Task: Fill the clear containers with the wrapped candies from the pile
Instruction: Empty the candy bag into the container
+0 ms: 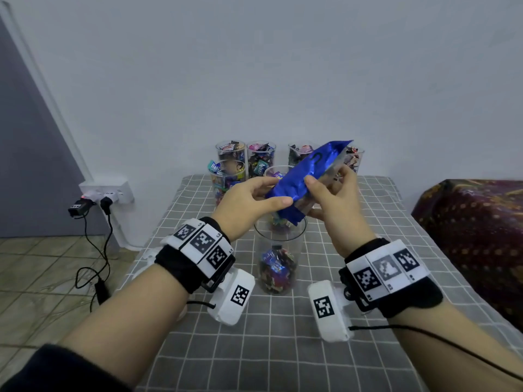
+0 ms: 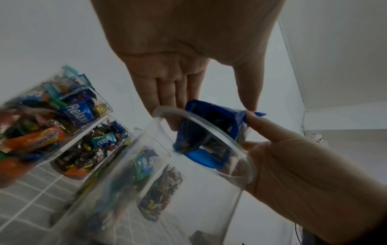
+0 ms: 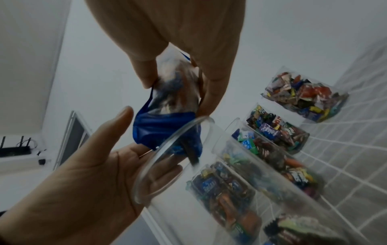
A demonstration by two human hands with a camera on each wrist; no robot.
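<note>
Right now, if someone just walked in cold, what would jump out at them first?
The blue foil bag, tilted mouth-down over the clear container at table centre, with the left hand and right hand both holding it. That container holds only a low layer of candies. Behind it, full containers stand clustered against the wall.

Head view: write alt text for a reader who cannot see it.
Two hands, the left hand and right hand, tilt a blue foil bag mouth-down over a partly filled clear container on a grey checked tablecloth. Further candy-filled containers stand behind, near a pale wall.
</note>
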